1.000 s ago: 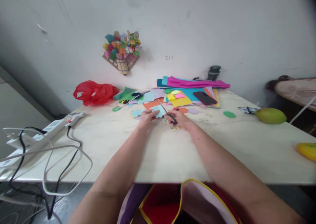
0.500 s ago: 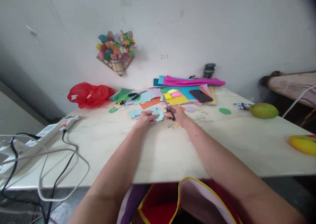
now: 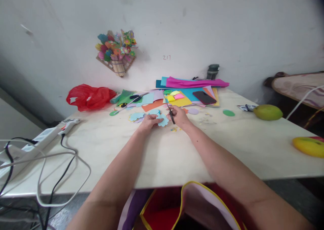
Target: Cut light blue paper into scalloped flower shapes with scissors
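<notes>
My left hand pinches a light blue scalloped paper cut-out over the table. In my right hand is a pair of dark-handled scissors, its blades pointing up and away beside the cut-out's right edge. More scalloped paper shapes, light blue, lilac and yellow-edged, lie just left of my left hand. Tiny paper scraps are scattered below the scissors. A lilac paper circle rests to the right of my right hand.
Coloured paper sheets, a phone and second scissors lie at the back. A red plastic bag sits back left. Power strips and cables cover the left edge. A green mango and a yellow one are on the right.
The scissors have turned in my right hand and now show more edge-on. The light blue cut-out has tilted slightly in my left hand. The whole view has shifted a little.
</notes>
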Demonstrator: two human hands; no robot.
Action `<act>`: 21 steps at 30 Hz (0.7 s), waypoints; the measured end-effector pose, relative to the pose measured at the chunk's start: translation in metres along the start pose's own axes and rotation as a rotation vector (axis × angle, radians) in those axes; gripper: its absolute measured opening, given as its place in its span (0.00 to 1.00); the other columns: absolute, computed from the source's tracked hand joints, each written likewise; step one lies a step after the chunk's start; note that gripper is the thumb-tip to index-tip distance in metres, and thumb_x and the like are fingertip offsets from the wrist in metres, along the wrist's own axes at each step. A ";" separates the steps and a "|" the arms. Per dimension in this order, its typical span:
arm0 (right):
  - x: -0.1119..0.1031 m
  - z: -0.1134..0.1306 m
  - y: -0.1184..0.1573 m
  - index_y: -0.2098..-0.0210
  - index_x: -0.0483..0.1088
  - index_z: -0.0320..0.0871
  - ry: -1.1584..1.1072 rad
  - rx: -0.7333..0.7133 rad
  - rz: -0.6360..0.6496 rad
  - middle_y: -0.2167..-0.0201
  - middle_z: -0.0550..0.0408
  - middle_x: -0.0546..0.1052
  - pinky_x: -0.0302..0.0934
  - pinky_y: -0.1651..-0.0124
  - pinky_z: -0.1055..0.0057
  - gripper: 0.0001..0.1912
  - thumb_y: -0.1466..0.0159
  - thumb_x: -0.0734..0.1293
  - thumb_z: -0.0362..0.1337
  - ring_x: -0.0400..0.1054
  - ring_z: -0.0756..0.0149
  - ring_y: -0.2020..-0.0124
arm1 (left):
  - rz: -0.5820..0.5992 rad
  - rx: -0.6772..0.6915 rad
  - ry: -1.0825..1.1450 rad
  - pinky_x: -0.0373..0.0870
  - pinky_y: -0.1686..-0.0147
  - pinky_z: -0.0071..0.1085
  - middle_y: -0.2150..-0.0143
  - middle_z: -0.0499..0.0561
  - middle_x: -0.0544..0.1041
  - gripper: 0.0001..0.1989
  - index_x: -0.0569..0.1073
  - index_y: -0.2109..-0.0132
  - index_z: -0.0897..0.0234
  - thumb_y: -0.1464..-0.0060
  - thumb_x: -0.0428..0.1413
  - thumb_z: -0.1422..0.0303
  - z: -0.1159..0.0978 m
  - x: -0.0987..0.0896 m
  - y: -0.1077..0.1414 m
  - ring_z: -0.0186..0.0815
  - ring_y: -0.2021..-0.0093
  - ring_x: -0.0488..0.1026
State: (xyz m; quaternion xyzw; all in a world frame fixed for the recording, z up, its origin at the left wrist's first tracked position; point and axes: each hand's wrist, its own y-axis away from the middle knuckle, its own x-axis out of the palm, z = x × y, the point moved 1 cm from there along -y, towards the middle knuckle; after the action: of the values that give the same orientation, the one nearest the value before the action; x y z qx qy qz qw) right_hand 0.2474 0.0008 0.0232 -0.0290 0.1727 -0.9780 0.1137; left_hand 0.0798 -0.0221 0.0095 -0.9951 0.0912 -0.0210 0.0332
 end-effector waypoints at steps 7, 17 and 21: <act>-0.002 0.000 -0.002 0.66 0.66 0.43 -0.054 0.028 -0.101 0.85 0.64 0.68 0.60 0.74 0.72 0.19 0.59 0.71 0.37 0.65 0.69 0.79 | 0.001 0.003 0.026 0.64 0.74 0.28 0.77 0.50 0.75 0.15 0.71 0.78 0.68 0.66 0.67 0.63 0.003 -0.002 -0.002 0.31 0.77 0.69; -0.010 0.000 -0.001 0.64 0.67 0.42 -0.079 0.146 -0.068 0.81 0.62 0.71 0.55 0.79 0.75 0.25 0.60 0.74 0.42 0.63 0.72 0.82 | 0.009 0.009 0.064 0.68 0.71 0.30 0.76 0.50 0.75 0.15 0.72 0.75 0.68 0.68 0.69 0.65 0.001 -0.008 -0.003 0.32 0.76 0.71; -0.009 0.005 0.002 0.64 0.67 0.42 -0.081 0.164 -0.044 0.82 0.62 0.71 0.53 0.79 0.76 0.24 0.60 0.74 0.41 0.64 0.72 0.82 | 0.008 0.007 0.061 0.68 0.70 0.30 0.76 0.50 0.75 0.14 0.72 0.76 0.68 0.68 0.68 0.65 0.001 -0.006 -0.001 0.32 0.76 0.71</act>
State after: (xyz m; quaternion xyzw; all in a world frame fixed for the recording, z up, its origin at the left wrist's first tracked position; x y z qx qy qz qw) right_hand 0.2571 -0.0004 0.0267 -0.0626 0.0867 -0.9891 0.1011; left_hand 0.0741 -0.0196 0.0088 -0.9934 0.0963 -0.0514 0.0342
